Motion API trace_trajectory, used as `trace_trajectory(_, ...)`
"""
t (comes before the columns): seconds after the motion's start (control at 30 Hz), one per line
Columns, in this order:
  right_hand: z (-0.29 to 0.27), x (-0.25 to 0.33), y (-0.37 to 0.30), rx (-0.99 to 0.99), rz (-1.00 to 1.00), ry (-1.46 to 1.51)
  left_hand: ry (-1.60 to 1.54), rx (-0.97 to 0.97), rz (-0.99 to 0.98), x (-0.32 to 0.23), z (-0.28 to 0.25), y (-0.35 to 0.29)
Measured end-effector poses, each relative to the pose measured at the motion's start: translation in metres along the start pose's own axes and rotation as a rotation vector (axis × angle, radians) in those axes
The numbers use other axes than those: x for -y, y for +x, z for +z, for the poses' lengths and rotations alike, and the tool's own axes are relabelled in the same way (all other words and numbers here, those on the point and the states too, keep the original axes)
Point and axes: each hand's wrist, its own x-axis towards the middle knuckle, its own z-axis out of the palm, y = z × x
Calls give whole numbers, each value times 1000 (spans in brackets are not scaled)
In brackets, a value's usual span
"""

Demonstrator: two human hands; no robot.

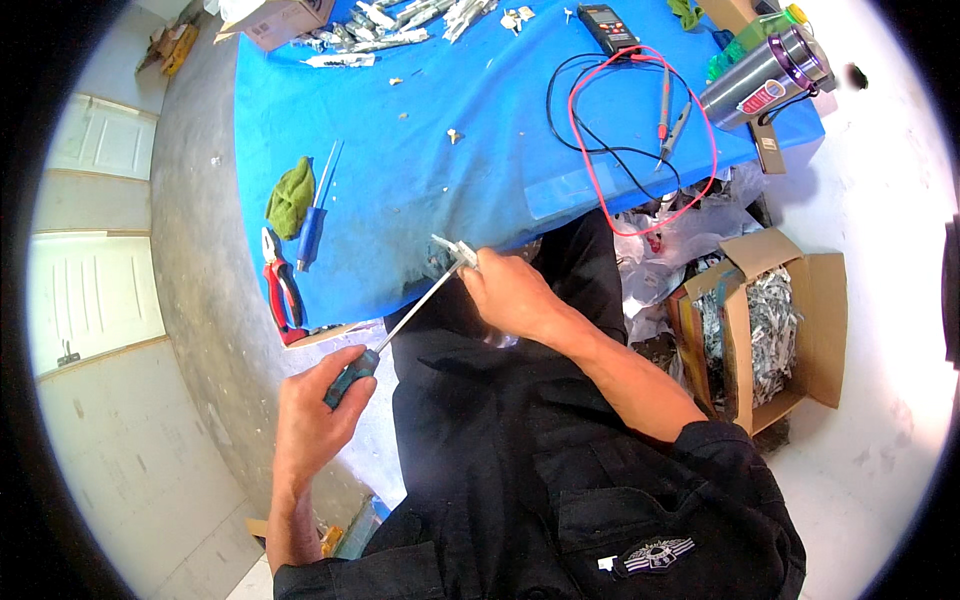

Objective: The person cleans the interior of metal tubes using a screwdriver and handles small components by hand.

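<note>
My left hand (pixel 325 410) is closed around the dark teal handle of a screwdriver (pixel 421 307), its long shaft slanting up to the right. At the near edge of the blue-covered table, my right hand (pixel 515 297) pinches a small silvery metal part (pixel 463 252). The screwdriver's tip meets this part close to my right fingertips. Its exact kind is too small to make out, and my fingers hide some of it.
On the blue cloth (pixel 430 150) lie pliers (pixel 280 280), a blue screwdriver (pixel 313 225), a green rag (pixel 291 198), a multimeter (pixel 607 30) with leads and several metal parts (pixel 400 22). A steel flask (pixel 765 80) stands right, above a cardboard box (pixel 826 330) of metal pieces.
</note>
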Motion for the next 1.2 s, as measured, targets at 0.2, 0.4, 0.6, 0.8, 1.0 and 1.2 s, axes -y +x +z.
trace_trajectory(0.2,1,-1,0,-23,-19,-8,95,-42,44,-3,-1,-2)
trace_trajectory(0.4,0,1,0,-31,-23,-39,163,-74,96,-5,-3,3)
trace_trajectory(0.6,0,-1,0,-47,-64,-76,326,-12,167,-15,-17,13)
trace_trajectory(0.8,-3,0,-2,-48,-113,-113,419,86,142,-25,-25,19)
trace_trajectory(1.0,2,-3,-3,-83,-142,-182,171,90,21,-15,-19,19)
trace_trajectory(1.2,1,-1,-3,-92,-154,-208,58,141,-57,-2,-14,15)
